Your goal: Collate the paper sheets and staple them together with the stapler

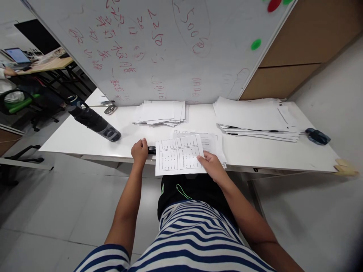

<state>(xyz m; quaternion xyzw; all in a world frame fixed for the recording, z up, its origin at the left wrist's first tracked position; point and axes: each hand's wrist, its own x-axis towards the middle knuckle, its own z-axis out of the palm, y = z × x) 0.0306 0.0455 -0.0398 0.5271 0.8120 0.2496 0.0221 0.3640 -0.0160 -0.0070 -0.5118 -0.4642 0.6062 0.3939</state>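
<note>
My right hand (212, 165) pinches the right edge of a white printed sheet (170, 168), divided into boxes of text, over the table's front edge. My left hand (139, 151) is closed on a small black tool (152, 150) whose rounded end points at the sheet's left edge. Most of that tool is hidden in the fist or behind the paper, so its kind cannot be made out. Behind the held sheet lie more printed sheets (217, 145), partly covered. Farther back are a left paper stack (161, 111) and a larger right stack (252, 113).
A dark bottle (96, 122) stands on the white table (127, 130) at left, near a small grey oval object (110, 109). A dark blue object (317, 136) lies at right. The whiteboard (170, 68) rises behind the table. Another person's hand (10, 71) shows far left.
</note>
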